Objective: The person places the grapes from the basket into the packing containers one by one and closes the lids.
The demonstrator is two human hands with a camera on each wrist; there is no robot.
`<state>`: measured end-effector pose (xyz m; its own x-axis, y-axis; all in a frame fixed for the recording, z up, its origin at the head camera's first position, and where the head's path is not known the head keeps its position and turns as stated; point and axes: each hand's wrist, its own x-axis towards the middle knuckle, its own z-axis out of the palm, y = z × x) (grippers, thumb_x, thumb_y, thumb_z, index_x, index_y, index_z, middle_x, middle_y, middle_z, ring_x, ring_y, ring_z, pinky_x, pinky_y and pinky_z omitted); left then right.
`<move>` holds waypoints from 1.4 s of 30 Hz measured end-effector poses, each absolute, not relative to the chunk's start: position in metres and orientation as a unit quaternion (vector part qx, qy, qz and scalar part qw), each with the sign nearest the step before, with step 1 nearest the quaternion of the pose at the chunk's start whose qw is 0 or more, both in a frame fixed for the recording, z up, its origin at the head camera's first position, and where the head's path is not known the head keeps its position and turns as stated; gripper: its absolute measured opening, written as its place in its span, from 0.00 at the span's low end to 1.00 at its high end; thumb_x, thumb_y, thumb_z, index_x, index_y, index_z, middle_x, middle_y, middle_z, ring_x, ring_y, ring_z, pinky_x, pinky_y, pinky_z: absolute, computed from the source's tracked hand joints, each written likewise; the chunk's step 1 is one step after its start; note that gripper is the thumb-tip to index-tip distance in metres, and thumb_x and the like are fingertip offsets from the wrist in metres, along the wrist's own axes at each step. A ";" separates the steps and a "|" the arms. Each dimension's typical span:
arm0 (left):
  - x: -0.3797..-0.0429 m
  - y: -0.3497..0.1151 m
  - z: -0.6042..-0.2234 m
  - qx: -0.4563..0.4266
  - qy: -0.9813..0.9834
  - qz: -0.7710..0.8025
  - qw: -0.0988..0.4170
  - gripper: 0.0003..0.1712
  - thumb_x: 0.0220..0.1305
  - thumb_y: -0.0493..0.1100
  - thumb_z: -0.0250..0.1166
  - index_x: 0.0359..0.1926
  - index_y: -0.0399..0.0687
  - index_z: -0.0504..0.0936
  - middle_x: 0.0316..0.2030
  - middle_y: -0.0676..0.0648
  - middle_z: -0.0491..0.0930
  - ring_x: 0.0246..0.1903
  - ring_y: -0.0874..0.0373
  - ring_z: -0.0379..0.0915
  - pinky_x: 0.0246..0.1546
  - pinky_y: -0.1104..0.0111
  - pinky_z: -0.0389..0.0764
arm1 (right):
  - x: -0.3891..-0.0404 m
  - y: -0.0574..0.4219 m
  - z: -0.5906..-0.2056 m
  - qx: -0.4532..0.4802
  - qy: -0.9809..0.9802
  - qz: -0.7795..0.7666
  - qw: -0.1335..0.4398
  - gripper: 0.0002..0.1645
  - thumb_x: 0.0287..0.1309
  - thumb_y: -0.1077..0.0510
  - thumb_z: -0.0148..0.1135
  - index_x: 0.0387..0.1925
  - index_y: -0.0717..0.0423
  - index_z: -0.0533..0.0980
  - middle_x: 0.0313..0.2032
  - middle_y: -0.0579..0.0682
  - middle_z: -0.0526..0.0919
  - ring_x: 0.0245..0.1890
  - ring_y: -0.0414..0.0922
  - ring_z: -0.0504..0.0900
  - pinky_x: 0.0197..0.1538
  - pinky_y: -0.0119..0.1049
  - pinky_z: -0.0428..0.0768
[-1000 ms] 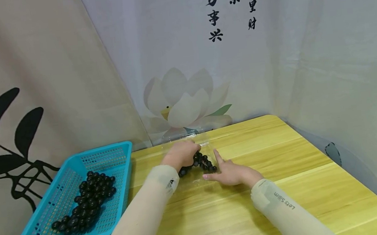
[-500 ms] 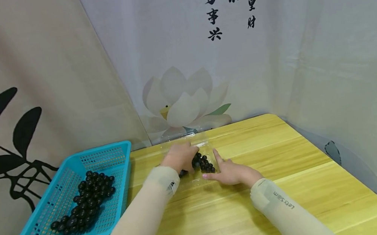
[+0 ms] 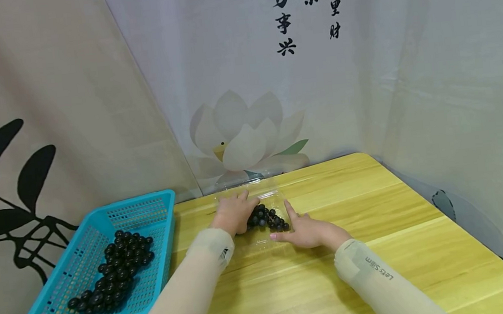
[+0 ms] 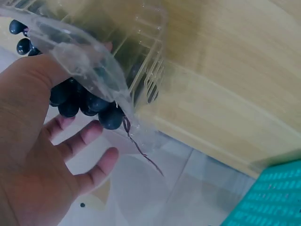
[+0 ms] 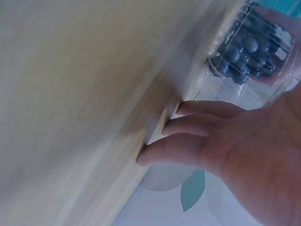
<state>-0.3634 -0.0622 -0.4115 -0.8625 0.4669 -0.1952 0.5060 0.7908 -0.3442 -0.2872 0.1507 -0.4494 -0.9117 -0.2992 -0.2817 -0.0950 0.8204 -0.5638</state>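
A clear plastic box [image 4: 157,52] sits near the table's back edge and holds a bunch of dark grapes [image 3: 270,218]. My left hand [image 3: 234,213] lies over the box's left side; in the left wrist view its thumb passes behind the clear wall while the loose fingertips spread beside the grapes [image 4: 110,117]. A thin dark stem [image 4: 141,151] trails out over the box's rim. My right hand [image 3: 308,230] is at the box's right side, thumb and index finger spread apart. In the right wrist view, other fingertips [image 5: 150,154] of this hand meet the tabletop.
A blue mesh basket [image 3: 168,220] stands on the left of the wooden table [image 3: 380,266] with a larger bunch of dark grapes [image 3: 123,265] in it. Behind the table hangs a printed curtain [image 3: 244,77], close to the box.
My left hand has loosened its curled fingers and drawn back slightly to the left, leaving more of the boxed grapes visible. The right hand has stayed in place.
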 end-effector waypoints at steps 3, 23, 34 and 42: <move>-0.362 -0.059 -0.410 0.251 0.947 -0.194 0.050 0.50 0.64 0.50 0.78 0.82 0.69 0.62 0.79 0.47 0.64 0.75 0.43 0.69 0.67 0.34 0.78 | -0.287 0.151 -0.448 -0.105 0.937 -0.280 0.182 0.76 0.61 0.13 0.50 0.85 0.44 0.21 0.76 0.69 0.68 0.83 0.72 0.50 0.79 0.74 0.59; -0.343 -0.032 -0.411 0.395 0.900 -0.177 0.049 0.13 0.69 0.62 0.70 0.52 0.75 0.91 0.73 0.57 0.69 0.70 0.55 0.64 0.70 0.40 0.76 | -0.286 0.150 -0.445 -0.098 0.937 -0.280 0.185 0.74 0.63 0.15 0.52 0.85 0.45 0.23 0.79 0.74 0.58 0.83 0.72 0.50 0.76 0.75 0.62; -0.342 -0.031 -0.411 0.352 0.914 -0.194 0.056 0.22 0.73 0.60 0.68 0.64 0.68 0.86 0.77 0.54 0.66 0.75 0.53 0.63 0.73 0.42 0.74 | -0.286 0.151 -0.445 -0.093 0.935 -0.286 0.186 0.75 0.62 0.13 0.51 0.85 0.42 0.21 0.80 0.74 0.57 0.83 0.71 0.50 0.76 0.77 0.60; -0.342 -0.037 -0.398 0.367 0.918 -0.123 0.089 0.18 0.75 0.48 0.67 0.62 0.64 0.87 0.73 0.52 0.72 0.72 0.51 0.70 0.71 0.51 0.79 | -0.284 0.152 -0.447 -0.092 0.935 -0.286 0.188 0.75 0.61 0.13 0.52 0.85 0.43 0.22 0.80 0.74 0.56 0.83 0.71 0.50 0.78 0.75 0.59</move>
